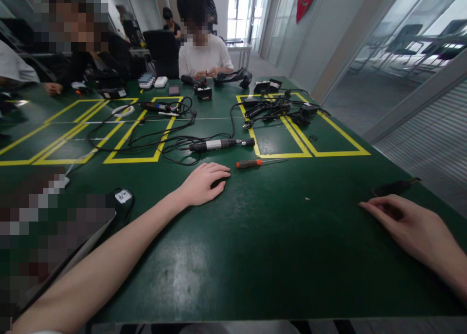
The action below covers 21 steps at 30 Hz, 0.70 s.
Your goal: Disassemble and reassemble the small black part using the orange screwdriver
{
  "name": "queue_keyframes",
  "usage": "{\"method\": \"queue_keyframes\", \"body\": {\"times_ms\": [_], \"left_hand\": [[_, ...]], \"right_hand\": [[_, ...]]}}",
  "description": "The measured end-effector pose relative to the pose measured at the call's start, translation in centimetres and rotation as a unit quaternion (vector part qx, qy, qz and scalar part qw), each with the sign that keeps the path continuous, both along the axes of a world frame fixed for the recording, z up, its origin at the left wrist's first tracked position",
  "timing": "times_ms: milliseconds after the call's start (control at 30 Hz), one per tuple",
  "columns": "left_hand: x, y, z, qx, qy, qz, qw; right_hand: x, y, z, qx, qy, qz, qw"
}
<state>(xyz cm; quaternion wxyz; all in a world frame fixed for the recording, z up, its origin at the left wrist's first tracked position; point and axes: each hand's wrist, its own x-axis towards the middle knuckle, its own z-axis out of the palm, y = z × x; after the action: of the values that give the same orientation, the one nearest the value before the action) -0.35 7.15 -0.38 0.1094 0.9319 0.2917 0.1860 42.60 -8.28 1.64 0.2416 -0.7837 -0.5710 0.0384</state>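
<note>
My left hand [206, 183] rests on the green table [255, 256], palm down, fingers stretched forward and thumb apart, holding nothing. Just beyond its fingertips lies a screwdriver [249, 163] with a grey and orange handle, its shaft pointing right. Behind that is a black and silver corded electric screwdriver [215, 145], lying on its side. At the right edge my right hand [412, 224] has thumb and fingers brought together in a pinch; whatever is between them, if anything, is hidden. A slim dark object [396, 187] lies just behind this hand, its kind unclear.
Yellow tape [284, 155] marks boxes on the table. Tangled black cables [273, 107] lie at the back right, and another corded tool [156, 106] at the back left. A black-edged, blurred device [126, 202] is beside my left forearm. A person in white [204, 56] sits opposite.
</note>
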Motion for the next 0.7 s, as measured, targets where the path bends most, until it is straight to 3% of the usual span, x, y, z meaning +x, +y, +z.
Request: {"method": "queue_keyframes", "body": {"times_ms": [100,500,700], "left_hand": [[0.0,0.0,0.0,-0.001,0.001,0.002,1.0],[-0.1,-0.1,0.1,0.006,0.001,-0.001,1.0],[-0.1,0.0,0.1,0.006,0.001,-0.002,1.0]], "right_hand": [[-0.8,0.0,0.4,0.026,-0.011,0.0,1.0],[-1.7,-0.5,2.1,0.083,0.158,-0.166,0.97],[-1.6,-0.6,2.8,0.037,0.179,-0.126,0.975]]}}
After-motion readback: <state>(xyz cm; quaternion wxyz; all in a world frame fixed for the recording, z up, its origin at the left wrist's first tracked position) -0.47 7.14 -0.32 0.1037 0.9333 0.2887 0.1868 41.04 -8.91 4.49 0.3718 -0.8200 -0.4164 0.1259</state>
